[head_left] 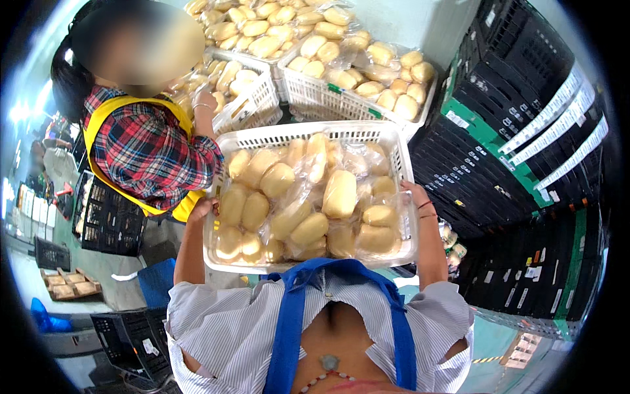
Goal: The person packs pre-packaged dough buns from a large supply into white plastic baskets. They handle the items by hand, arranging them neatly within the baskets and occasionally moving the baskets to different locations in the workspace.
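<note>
I hold a white plastic crate [405, 233] level in front of my body, filled with clear bags of pale yellow bread rolls [340, 192]. My left hand [204, 209] is closed on the crate's left end, and my right hand [412, 193] grips its right end. Beyond the held crate, more white crates [296, 108] hold similar bagged rolls [397, 82], with a further pile [257, 26] at the back.
A co-worker [138, 148] in plaid and yellow stands at my front left, one hand [203, 102] by a back crate. Tall stacks of black crates [495, 171] line my right. More black crates [110, 220] and cardboard boxes [69, 284] sit at left.
</note>
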Demonstrator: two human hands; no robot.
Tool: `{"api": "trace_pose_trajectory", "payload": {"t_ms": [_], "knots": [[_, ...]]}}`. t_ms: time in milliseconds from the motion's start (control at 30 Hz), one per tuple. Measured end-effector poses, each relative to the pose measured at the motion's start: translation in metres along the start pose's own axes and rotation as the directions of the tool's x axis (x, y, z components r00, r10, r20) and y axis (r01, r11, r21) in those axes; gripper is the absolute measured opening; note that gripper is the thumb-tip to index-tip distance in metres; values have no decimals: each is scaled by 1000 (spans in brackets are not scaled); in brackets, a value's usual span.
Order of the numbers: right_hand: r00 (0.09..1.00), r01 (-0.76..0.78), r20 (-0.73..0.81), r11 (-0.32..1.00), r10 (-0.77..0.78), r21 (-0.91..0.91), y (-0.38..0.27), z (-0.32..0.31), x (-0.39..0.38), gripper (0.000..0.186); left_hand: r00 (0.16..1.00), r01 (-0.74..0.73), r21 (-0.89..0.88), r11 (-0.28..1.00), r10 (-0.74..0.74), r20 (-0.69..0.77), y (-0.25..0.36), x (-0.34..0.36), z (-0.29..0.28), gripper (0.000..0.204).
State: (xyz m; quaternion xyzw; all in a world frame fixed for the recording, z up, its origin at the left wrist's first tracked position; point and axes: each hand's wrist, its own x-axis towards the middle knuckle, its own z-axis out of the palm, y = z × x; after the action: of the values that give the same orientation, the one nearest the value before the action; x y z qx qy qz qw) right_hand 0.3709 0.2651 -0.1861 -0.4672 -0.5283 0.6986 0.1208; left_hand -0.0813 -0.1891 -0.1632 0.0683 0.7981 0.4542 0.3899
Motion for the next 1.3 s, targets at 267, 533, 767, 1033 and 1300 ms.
{"api": "trace_pose_trajectory", "payload": {"t_ms": [267, 533, 767, 1033, 1300], "knots": [[995, -94, 35, 986, 90, 137, -5, -4, 7, 34, 997, 59, -95, 994, -63, -46, 17, 8, 15, 23], [973, -222, 122, 949, 198, 226, -6, -7, 26, 35, 998, 47, 7, 999, -47, -30, 18, 3, 11, 20], [975, -176, 183, 943, 127, 283, -8, -3, 19, 34, 995, 18, -43, 999, -14, 94, 5, 11, 1, 13], [998, -64, 18, 976, 62, 208, 1, -7, -18, 38, 301, -617, -156, 771, 414, 859, 60, 50, -8, 5], [999, 26, -37, 963, -17, 268, 24, -34, -77, 36, 763, -439, 36, 898, 351, 542, 37, -13, 6, 5]]}}
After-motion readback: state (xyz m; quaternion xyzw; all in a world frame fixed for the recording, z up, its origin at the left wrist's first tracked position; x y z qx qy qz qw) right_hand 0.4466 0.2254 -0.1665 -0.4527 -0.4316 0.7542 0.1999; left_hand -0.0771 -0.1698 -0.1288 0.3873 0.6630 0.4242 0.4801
